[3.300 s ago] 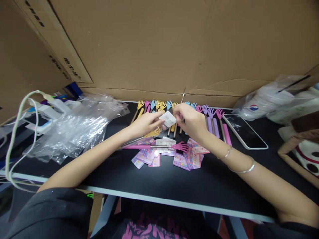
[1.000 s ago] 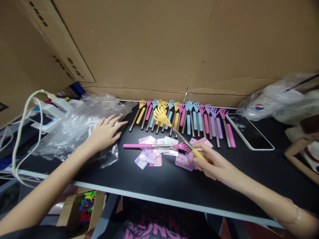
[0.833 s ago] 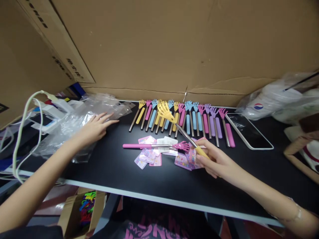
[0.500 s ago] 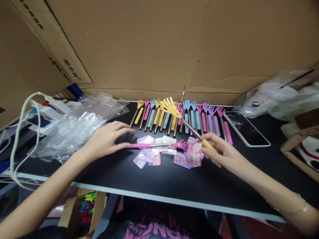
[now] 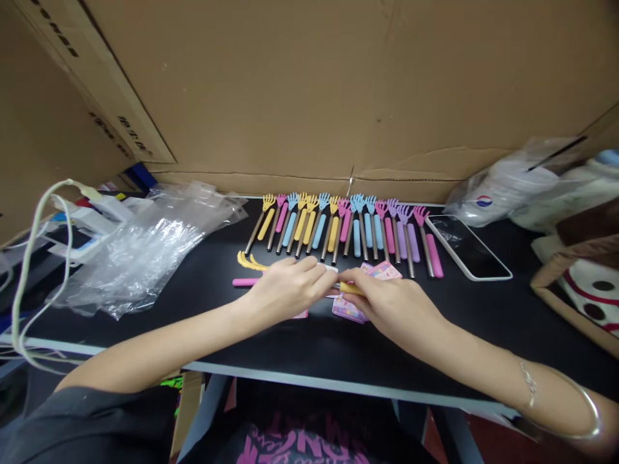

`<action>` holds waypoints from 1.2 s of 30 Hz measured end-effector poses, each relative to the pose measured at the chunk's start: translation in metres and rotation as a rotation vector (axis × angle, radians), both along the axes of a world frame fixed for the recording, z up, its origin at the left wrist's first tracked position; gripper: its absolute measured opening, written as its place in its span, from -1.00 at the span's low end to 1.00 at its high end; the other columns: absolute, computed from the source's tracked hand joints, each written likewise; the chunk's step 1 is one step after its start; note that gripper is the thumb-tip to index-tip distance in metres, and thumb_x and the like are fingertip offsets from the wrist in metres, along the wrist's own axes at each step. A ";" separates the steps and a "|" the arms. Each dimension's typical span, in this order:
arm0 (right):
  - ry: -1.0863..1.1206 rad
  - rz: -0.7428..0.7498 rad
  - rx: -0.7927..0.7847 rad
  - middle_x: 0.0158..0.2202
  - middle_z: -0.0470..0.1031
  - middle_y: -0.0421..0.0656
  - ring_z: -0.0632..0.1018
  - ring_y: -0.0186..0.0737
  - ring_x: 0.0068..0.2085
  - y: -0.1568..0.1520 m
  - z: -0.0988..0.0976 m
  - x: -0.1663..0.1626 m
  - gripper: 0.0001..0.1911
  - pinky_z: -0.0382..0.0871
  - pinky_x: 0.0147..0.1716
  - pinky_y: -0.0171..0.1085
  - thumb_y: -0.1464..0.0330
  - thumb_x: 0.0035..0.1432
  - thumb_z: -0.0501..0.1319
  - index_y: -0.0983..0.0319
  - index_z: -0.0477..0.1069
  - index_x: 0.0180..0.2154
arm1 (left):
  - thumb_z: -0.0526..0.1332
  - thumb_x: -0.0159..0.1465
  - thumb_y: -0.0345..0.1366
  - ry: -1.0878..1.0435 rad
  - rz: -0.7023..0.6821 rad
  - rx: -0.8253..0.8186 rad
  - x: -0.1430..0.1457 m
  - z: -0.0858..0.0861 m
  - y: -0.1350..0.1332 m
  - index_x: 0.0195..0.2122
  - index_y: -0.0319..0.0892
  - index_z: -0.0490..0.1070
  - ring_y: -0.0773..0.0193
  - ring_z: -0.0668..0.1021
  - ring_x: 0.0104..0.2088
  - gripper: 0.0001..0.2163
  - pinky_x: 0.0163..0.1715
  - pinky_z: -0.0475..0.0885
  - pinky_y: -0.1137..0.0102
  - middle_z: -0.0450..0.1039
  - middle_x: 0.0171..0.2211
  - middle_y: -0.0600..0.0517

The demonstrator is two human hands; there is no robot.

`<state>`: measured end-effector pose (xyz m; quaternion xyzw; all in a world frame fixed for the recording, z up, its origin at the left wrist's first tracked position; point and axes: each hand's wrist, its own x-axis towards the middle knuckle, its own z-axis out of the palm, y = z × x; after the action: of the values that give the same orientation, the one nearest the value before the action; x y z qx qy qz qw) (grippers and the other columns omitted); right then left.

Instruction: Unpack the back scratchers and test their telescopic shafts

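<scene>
A yellow back scratcher (image 5: 351,289) lies crosswise in both my hands, its claw head sticking out to the left. My left hand (image 5: 296,283) is closed around the metal shaft, which it mostly hides. At the yellow handle, my right hand (image 5: 387,301) is closed with thumb and fingers. Beneath them is a pink back scratcher (image 5: 245,282); only its handle end shows at the left. Small pink and purple printed cards (image 5: 349,309) lie on the table under and between my hands, partly covered.
Along the back of the black table (image 5: 290,348) runs a row of coloured back scratchers (image 5: 333,225), beside loose handles. Clear plastic bags (image 5: 145,251) and a white cable (image 5: 29,277) are at left. A phone (image 5: 469,248) and a bagged cup (image 5: 503,187) are at right. Cardboard (image 5: 309,90) stands behind.
My right hand has brought the yellow back scratcher down and turned its claw leftward. My left hand has moved right, from the pink back scratcher's handle, and closed on the yellow one's shaft.
</scene>
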<state>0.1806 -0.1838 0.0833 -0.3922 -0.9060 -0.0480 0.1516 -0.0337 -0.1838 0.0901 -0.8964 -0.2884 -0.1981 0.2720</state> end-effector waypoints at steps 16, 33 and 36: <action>0.115 -0.425 0.056 -0.60 0.39 -0.10 0.39 -0.12 -0.68 0.014 0.009 0.128 -0.58 0.08 -0.67 -0.21 -0.01 0.24 -0.11 0.04 0.35 -0.10 | -0.15 0.40 -0.17 -0.150 0.552 -0.287 -0.186 0.011 0.025 -0.17 -0.15 0.38 0.21 0.49 -0.30 -0.67 -0.39 0.31 0.37 0.41 -0.32 0.02; -0.028 0.258 -0.038 -0.23 0.55 -0.16 0.50 -0.29 -0.30 0.082 0.023 -0.021 -0.74 0.24 -0.40 -0.32 0.27 0.32 0.01 0.16 0.43 -0.13 | -0.08 0.28 -0.38 0.027 0.318 -0.566 -0.183 -0.041 0.104 -0.05 -0.10 0.42 0.15 0.36 0.13 -0.66 0.10 0.31 0.21 0.34 0.13 -0.03; -0.134 0.450 0.067 -0.26 0.53 -0.15 0.41 -0.21 -0.14 0.112 0.019 -0.083 -0.78 0.21 -0.16 -0.22 0.36 0.29 0.05 0.17 0.48 -0.23 | -0.06 0.32 -0.29 0.046 0.372 -0.551 -0.184 -0.037 0.103 -0.05 -0.07 0.41 0.10 0.41 0.05 -0.69 0.03 0.34 0.19 0.41 0.05 -0.02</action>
<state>0.0974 -0.0719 0.1026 -0.1709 -0.9766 -0.0690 0.1108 -0.2180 -0.0812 0.0533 -0.8724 -0.4838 -0.0391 0.0574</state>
